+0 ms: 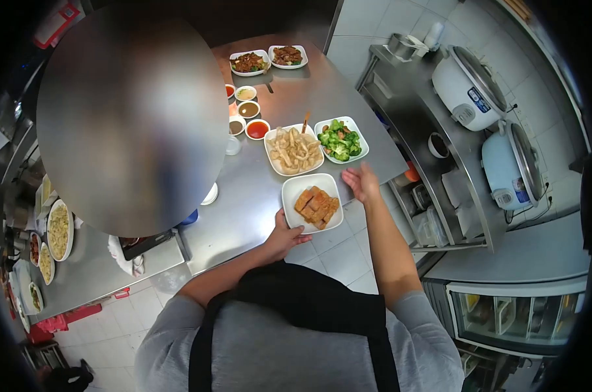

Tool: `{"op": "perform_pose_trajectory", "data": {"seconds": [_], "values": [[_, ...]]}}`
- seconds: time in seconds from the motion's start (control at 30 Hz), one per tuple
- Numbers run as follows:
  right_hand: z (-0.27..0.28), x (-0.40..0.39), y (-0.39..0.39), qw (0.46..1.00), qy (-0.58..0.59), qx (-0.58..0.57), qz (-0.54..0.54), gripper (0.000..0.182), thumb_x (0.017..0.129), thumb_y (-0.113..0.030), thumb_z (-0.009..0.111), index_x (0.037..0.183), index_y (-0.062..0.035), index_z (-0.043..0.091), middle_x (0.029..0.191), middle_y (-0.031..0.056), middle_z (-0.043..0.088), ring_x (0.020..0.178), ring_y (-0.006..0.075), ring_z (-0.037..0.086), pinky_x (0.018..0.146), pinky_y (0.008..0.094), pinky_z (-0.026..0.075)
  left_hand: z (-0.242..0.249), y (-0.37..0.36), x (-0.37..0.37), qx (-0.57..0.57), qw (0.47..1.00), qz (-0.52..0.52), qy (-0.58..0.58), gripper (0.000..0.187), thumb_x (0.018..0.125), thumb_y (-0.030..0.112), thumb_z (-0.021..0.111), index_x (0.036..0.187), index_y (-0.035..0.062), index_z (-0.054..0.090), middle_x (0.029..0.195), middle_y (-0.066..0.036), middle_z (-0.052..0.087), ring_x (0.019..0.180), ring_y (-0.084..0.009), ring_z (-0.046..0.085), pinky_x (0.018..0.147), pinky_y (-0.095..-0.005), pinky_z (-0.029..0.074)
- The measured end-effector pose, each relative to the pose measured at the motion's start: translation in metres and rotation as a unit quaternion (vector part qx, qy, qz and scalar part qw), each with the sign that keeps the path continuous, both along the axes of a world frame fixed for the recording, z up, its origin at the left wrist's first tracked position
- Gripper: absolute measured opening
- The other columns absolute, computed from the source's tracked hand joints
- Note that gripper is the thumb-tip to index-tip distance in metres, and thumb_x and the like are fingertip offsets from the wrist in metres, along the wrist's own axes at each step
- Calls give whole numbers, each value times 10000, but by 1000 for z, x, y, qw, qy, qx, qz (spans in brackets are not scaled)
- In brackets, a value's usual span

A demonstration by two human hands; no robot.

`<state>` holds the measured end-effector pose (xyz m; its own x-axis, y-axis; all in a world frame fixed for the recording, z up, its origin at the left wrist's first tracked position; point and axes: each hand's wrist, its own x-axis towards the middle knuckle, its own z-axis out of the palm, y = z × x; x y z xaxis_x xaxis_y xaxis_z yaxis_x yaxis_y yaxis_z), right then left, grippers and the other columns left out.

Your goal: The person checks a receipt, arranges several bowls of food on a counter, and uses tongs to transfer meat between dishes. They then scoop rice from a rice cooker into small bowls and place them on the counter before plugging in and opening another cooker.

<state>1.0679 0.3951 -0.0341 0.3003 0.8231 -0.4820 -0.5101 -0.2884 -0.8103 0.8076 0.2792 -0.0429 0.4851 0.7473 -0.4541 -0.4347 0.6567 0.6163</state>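
Note:
My left hand (287,238) grips the lower left edge of a white square dish (292,191), with the thumb at its side and the fingers under it. In the dish lie browned, sliced pieces of food (317,208), perhaps fried meat. My right hand (362,180) is held out with its fingers apart, to the right of that dish and touching nothing that I can see. Just beyond it sits a dish of broccoli (339,140). Left of the broccoli stands a dish of pale strips (293,151) with a thin brown stick leaning up from it.
Small sauce cups (257,129) stand left of the dishes on the steel counter (224,228). Two meat dishes (249,63) sit at the back. Rice cookers (467,88) occupy a right-hand shelf. Filled plates (59,230) line the left. A large blurred disc hides the upper left.

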Motion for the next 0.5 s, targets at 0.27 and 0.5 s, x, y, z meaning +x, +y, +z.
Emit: {"op": "perform_pose_trajectory", "data": {"seconds": [0.27, 0.5], "values": [[-1, 25, 77, 994, -107, 0, 38, 314, 916, -94, 329, 1225, -54, 369, 1021, 151, 562, 717, 231, 629, 562, 342, 586, -8, 61, 54, -117, 987, -88, -59, 816, 839, -115, 482, 1365, 252, -23, 1321, -185, 261, 1140, -343, 484, 891, -487, 512], [-4, 56, 158, 994, -81, 34, 61, 285, 922, -97, 373, 1200, -34, 369, 991, 176, 557, 726, 249, 628, 642, 367, 576, 0, 101, 105, -96, 992, -58, -51, 782, 860, -85, 449, 1385, 224, -42, 1327, -205, 289, 1093, -340, 525, 898, -431, 506]]}}
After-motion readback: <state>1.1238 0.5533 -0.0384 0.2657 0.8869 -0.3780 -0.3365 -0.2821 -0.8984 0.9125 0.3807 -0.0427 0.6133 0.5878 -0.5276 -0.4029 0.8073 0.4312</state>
